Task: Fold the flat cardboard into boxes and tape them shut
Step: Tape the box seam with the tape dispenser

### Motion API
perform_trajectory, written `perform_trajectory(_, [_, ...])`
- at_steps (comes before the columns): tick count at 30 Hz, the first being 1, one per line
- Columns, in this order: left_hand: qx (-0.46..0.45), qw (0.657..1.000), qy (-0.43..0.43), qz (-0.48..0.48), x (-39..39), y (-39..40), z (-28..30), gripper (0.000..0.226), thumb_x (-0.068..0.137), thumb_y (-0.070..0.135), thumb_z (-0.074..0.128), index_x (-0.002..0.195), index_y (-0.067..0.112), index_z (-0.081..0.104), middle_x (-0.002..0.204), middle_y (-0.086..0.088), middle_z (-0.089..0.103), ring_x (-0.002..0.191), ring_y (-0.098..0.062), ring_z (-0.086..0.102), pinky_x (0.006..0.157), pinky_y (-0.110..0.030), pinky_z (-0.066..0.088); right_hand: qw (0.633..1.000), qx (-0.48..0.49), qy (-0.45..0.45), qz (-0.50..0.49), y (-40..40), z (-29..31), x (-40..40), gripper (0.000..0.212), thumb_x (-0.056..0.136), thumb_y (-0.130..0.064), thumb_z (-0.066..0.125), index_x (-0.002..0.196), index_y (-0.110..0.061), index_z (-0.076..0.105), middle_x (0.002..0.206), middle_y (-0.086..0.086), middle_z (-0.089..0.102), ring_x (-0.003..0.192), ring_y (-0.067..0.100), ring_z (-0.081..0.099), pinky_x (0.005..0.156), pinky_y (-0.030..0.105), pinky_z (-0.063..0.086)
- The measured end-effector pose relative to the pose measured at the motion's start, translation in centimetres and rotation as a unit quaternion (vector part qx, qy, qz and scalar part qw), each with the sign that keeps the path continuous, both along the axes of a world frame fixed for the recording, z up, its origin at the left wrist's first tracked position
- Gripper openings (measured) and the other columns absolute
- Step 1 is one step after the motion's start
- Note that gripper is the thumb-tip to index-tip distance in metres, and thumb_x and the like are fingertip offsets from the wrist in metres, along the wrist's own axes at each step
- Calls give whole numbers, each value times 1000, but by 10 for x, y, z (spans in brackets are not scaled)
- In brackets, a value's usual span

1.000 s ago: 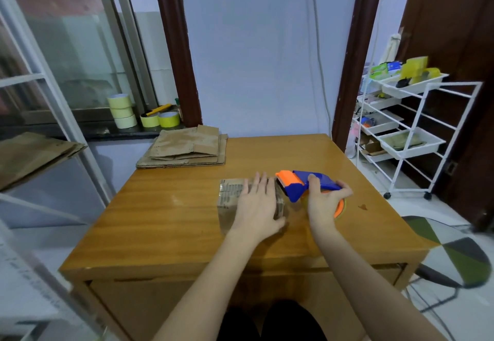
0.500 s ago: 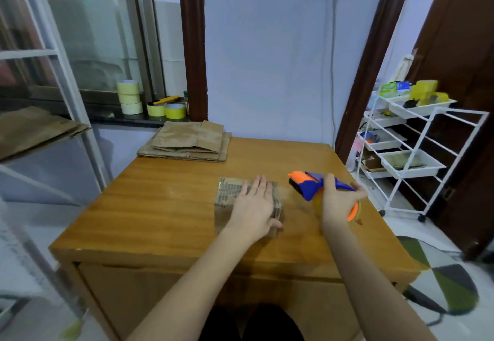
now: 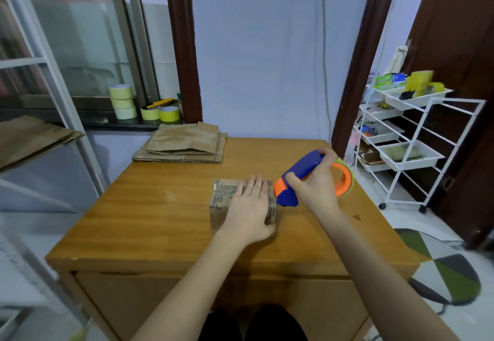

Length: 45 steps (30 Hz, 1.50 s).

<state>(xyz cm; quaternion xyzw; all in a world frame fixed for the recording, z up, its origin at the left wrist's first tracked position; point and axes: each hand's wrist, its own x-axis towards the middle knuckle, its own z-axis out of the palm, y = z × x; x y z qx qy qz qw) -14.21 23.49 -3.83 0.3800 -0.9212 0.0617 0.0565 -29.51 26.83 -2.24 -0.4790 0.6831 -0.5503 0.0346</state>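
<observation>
Since a moment ago the right hand (image 3: 315, 188) has lifted the tape dispenser (image 3: 302, 180) off the bench (image 3: 149, 215) and swung its orange nose in toward the box, so that the nose now sits just beside the left hand's fingertips, at the box's right edge. The left hand (image 3: 248, 207) has kept its place: fingers straight and together, palm flat on top of the small folded cardboard box (image 3: 224, 196), pressing the flaps down without gripping. The right hand is wrapped round the dispenser's blue handle, thumb near the orange front, with the tape roll behind the knuckles.

To do this step well, I judge the nose should land on the box's side just below the top edge, the tape tacked there, then drawn across the seam toward the left hand's far side while that hand slides clear ahead of it. Steady downward pressure matters, since the box looks light and could skid on the smooth bench.

The box is brown corrugated card, already bearing glossy wrinkled tape on its left part. The dispenser is hard moulded plastic with a ring-shaped orange hub. Beyond the left hand's fingertips, at the bench's far edge, lies a stack of flat cardboard (image 3: 184, 145), matte and creased.
</observation>
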Motion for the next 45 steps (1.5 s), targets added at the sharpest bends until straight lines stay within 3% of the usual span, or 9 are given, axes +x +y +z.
perform_trajectory(6, [-23,1000,-12,-5,0,0,-1,94,86,45,56,151,1,3,159,-18,4,148,-28,2,120,-45,3,985,59,159,-11,-18,15,8,68,74,-22,66,128,-11,26,77,8,58,63,30,55,49,29,31])
perform_trajectory(14, [-23,1000,-12,3,-2,2,0,95,87,44,57,151,1,1,159,-19,2,148,-29,1,120,-44,2,982,92,152,-69,-24,17,11,65,77,-25,61,130,-12,25,77,5,59,68,29,59,57,32,41])
perform_trajectory(22, [-23,1000,-13,0,-1,3,-1,95,86,45,57,151,0,3,159,-19,4,148,-29,2,120,-45,3,970,146,167,-98,-35,19,13,65,79,-27,60,132,-12,26,92,10,58,71,31,57,59,32,37])
perform_trajectory(25, [-19,1000,-11,3,-1,2,0,94,87,44,55,151,1,2,159,-18,0,148,-28,-1,120,-43,1,979,142,119,-85,-33,7,7,63,79,-28,61,129,-12,27,85,6,58,78,31,61,64,34,41])
perform_trajectory(29, [-11,1000,-14,-1,-1,0,0,93,87,44,54,151,2,1,159,-17,-2,148,-26,-2,120,-43,2,970,186,147,-45,-30,-14,8,65,81,-34,64,131,-14,26,87,4,57,81,31,61,64,33,38])
perform_trajectory(33, [-9,1000,-14,0,-1,-2,-1,96,86,45,57,152,5,-2,159,-15,-4,148,-26,-4,120,-42,1,985,104,111,-86,-26,-17,-2,67,83,-31,61,137,-11,26,78,5,60,70,28,61,58,31,40])
perform_trajectory(36, [-11,1000,2,-10,0,-2,-3,97,83,46,60,153,16,0,159,-16,-1,148,-27,-2,120,-42,2,979,61,153,-120,-24,4,-21,63,89,-28,53,144,-10,28,71,7,59,61,28,57,53,31,36])
perform_trajectory(39, [-11,1000,0,-18,0,-2,-2,87,83,46,61,152,26,11,159,-19,0,148,-30,0,120,-44,2,955,102,237,-149,-23,19,-35,59,96,-27,43,149,-11,22,65,9,57,56,26,53,49,30,33])
perform_trajectory(45, [-7,1000,-7,-10,-3,0,-1,81,83,49,59,150,25,20,158,-20,0,147,-31,1,120,-45,2,945,144,261,-134,-22,12,-41,74,98,-27,46,152,-7,-1,59,3,48,50,22,48,42,26,29])
